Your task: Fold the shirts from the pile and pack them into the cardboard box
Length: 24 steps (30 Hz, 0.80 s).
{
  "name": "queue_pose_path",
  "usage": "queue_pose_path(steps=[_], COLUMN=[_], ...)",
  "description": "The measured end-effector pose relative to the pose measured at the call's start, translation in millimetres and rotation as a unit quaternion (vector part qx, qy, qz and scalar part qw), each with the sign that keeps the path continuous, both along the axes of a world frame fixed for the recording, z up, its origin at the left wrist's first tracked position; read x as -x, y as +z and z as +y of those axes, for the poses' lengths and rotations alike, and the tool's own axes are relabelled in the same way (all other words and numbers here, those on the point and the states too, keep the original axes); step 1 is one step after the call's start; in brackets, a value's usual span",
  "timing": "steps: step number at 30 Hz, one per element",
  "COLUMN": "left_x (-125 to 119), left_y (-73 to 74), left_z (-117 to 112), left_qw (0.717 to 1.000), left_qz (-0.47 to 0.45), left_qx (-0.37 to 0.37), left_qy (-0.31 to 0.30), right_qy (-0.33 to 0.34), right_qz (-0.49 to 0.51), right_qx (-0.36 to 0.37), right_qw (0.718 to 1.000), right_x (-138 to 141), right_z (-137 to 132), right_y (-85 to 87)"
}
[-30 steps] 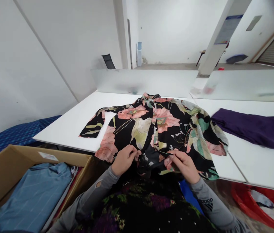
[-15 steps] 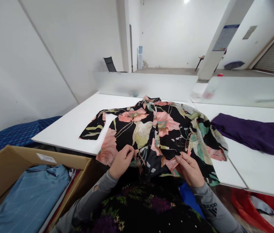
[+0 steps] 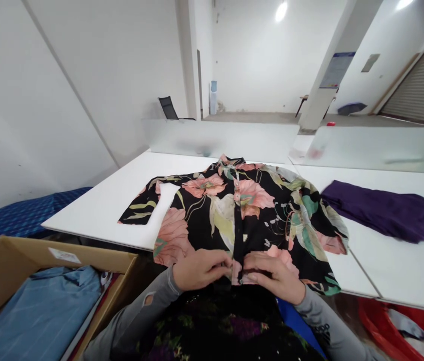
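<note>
A: ok so where's the shirt at right now?

B: The floral shirt (image 3: 221,210) is lying front side up on the white surface (image 3: 97,213), collar toward the far edge, hem down at the near edge. Black with big pink blooms and greenish leaves. The sleeve on the left is bent and points toward the near left edge.

A: And the hands?

B: Both down at the hem, one each side of the button strip. Left hand (image 3: 201,269) has thumb and fingers close together right by the strip. Right hand (image 3: 277,278) is just across from it, fingers lying on the cloth, thumb near them, so only a narrow gap. Honestly can't tell if either one is pinching any fabric.

A: Anything else on there?

B: Yeah, a folded purple cloth (image 3: 385,208) toward the right, its left end right next to the other sleeve. Can't say if they touch. Frosted divider (image 3: 223,138) runs along the far edge.

A: What about off the surface?

B: Cardboard box (image 3: 26,255) below the near left corner with a blue folded garment (image 3: 46,311) in it. Something red (image 3: 377,321) with whitish stuff inside sits below the near edge on the right. Oh, and the gray sleeve (image 3: 131,321) on the left arm has a little hole lol.
</note>
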<state>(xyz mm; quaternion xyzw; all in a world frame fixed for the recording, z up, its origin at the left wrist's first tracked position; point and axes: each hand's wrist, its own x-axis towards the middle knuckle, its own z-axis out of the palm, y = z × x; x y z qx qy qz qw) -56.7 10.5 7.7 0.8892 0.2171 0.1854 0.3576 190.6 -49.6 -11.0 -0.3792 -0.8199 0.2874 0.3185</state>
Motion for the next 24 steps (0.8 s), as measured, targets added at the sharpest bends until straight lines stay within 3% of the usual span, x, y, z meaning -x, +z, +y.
queue_pose_path(steps=[2,4,8,12,15,17,20,24], left_x=[2,9,34,50,53,55,55,35], left_y=[-1.0,-2.8,-22.1,-59.2,-73.4,-70.9,-52.7,-21.3], left_z=[10,29,75,92,87,85,96,142], left_qw=[0.998,0.989,0.927,0.878,0.86,0.859,0.859,0.862], left_qz=[0.043,0.038,0.099,0.183,0.199,0.212,0.226,0.213], left_qx=[-0.036,-0.107,-0.257,-0.292,-0.298,-0.294,-0.281,-0.288], left_qy=[0.008,0.1,0.256,0.332,0.362,0.362,0.363,0.359], right_qy=[-0.067,-0.156,-0.303,-0.329,-0.332,-0.323,-0.306,-0.327], right_qz=[-0.015,-0.046,-0.204,-0.358,-0.377,-0.359,-0.285,-0.218], right_qx=[0.003,-0.036,-0.148,-0.179,-0.176,-0.157,-0.108,-0.121], right_qw=[0.998,0.986,0.919,0.855,0.847,0.862,0.902,0.912], right_x=[-15,-37,-88,-127,-146,-158,-173,-175], right_z=[3,9,22,18,8,5,16,68], right_y=[0.7,-1.6,-22.5,-50.6,-59.1,-55.6,-38.3,-12.7])
